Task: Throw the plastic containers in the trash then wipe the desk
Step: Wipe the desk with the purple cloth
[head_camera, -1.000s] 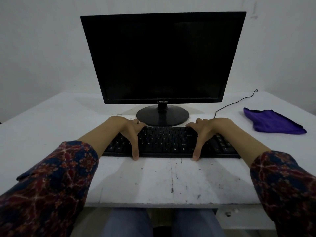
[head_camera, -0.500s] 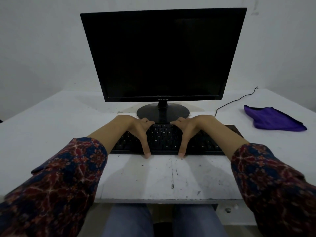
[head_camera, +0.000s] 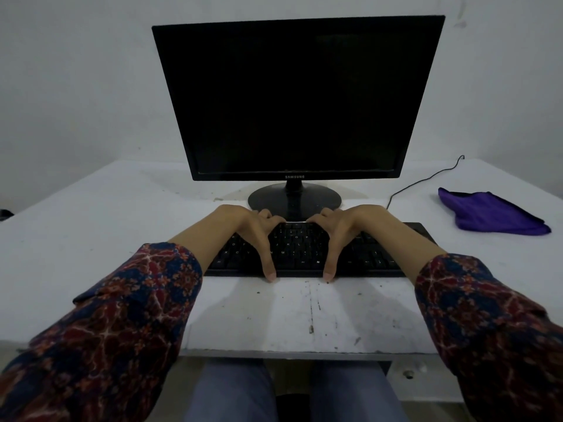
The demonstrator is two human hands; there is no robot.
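Observation:
The white desk (head_camera: pixel 106 214) carries a black keyboard (head_camera: pixel 298 248) in front of me. My left hand (head_camera: pixel 249 226) and my right hand (head_camera: pixel 344 226) both grip the keyboard near its middle. On each hand the fingers curl over the far edge and the thumb presses the near edge. A purple cloth (head_camera: pixel 493 216) lies crumpled on the desk at the right, apart from both hands. No plastic container shows in this view.
A black monitor (head_camera: pixel 298 99) on a round stand rises just behind the keyboard, against a white wall. A thin black cable (head_camera: pixel 426 178) runs from the keyboard's right end to the back right. The desk's front strip has dark specks. My knees are below the edge.
Both hands slid inward along the keyboard, from a wide hold to close together near its middle. The keyboard shifted slightly to the right. The cloth has not moved.

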